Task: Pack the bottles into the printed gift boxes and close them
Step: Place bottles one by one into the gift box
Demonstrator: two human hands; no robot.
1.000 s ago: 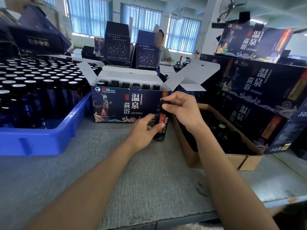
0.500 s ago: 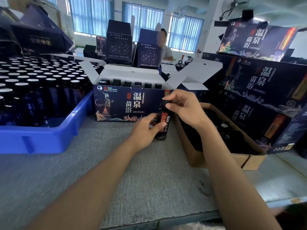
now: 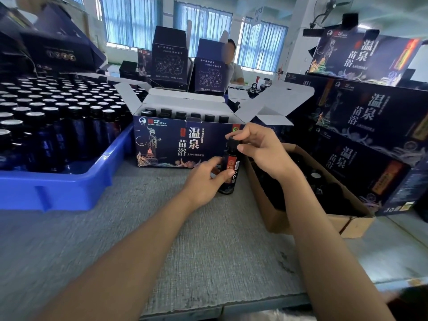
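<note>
Now, holding the bottle (image 3: 229, 167) upright on the surface (image 3: 185, 239), just in front of the right front corner of the printed gift box (image 3: 176, 144). Wrapping the left hand (image 3: 206, 179) fingers (image 3: 223, 174) low round the body, pinching the cap (image 3: 232, 142) with the right hand (image 3: 259, 149) fingers (image 3: 238, 133). Could loosen that cap by twisting, or lifting by it alone. Could topple the bottle by letting go low too soon. Might knock the box wall or snag an open flap (image 3: 266, 105) on the way up, or clink hard against the bottles (image 3: 180, 114) already standing inside. Mind the cardboard carton (image 3: 301, 218) just right.
</note>
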